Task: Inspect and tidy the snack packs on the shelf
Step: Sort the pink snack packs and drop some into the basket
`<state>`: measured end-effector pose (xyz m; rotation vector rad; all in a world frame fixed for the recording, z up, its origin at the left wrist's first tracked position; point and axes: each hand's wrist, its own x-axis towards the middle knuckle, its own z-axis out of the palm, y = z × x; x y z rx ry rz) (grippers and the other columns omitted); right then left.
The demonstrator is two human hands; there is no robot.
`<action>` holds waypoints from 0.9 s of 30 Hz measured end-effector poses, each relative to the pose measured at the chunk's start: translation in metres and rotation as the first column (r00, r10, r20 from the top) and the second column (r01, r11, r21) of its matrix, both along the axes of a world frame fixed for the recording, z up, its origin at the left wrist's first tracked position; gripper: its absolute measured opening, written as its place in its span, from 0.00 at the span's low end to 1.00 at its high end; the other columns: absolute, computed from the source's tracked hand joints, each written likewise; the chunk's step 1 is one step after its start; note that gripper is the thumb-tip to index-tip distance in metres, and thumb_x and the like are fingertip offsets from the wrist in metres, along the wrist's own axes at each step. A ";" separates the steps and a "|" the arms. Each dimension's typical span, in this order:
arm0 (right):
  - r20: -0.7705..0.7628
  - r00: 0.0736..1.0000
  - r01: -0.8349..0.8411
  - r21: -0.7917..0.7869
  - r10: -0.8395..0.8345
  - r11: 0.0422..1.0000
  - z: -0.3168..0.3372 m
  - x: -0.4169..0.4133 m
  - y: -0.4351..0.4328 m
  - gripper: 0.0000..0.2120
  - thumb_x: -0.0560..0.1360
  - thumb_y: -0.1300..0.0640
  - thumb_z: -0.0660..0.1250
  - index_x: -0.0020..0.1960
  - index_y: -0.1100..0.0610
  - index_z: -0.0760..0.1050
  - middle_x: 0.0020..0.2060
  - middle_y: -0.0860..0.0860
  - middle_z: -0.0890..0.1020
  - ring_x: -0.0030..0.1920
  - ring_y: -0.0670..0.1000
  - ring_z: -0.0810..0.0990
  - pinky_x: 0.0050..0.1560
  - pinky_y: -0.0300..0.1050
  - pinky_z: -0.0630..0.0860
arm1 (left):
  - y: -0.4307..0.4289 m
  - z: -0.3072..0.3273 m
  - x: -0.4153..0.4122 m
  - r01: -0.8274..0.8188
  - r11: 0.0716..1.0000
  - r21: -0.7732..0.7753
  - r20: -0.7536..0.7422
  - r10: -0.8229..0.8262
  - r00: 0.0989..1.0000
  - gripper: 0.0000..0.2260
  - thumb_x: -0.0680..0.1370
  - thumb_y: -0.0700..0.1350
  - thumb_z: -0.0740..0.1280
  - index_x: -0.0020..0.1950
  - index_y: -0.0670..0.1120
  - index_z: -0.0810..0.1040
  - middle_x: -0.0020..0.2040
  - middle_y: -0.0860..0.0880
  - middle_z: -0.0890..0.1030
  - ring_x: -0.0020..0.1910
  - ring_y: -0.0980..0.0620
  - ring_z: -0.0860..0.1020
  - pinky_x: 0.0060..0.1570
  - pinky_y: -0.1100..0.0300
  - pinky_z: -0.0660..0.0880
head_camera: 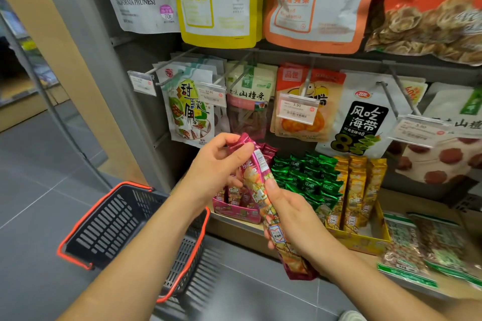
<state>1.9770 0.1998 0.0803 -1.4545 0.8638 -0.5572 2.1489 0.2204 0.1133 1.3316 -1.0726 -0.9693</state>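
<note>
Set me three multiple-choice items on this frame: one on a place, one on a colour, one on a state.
1. The green packs stand: A between the pink box and the yellow box; B on the floor; C in a drawer.
2. The held pack is mainly: A blue; B magenta; C white.
3. The held pack is: A gripped by left hand and right hand; B lying flat; C hanging.
Answers: 1A, the boxes flank them; 2B, magenta foil ends show; 3A, fingers curl round it.

snack pack [260,198] being held mid-frame before display boxes [365,243] | basket [125,224] being shown lower left | pouches [250,101] being displayed on pegs [307,78] above
</note>
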 end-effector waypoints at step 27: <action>-0.126 0.987 -0.141 -0.419 0.096 0.897 0.003 -0.010 -0.008 0.21 0.78 0.51 0.65 0.57 0.23 0.67 0.50 0.35 0.80 0.48 0.44 0.81 0.47 0.45 0.80 | -0.004 0.000 0.021 -0.202 0.977 0.072 -0.228 0.213 0.950 0.08 0.77 0.54 0.68 0.48 0.52 0.84 0.42 0.50 0.83 0.44 0.55 0.83 0.43 0.59 0.81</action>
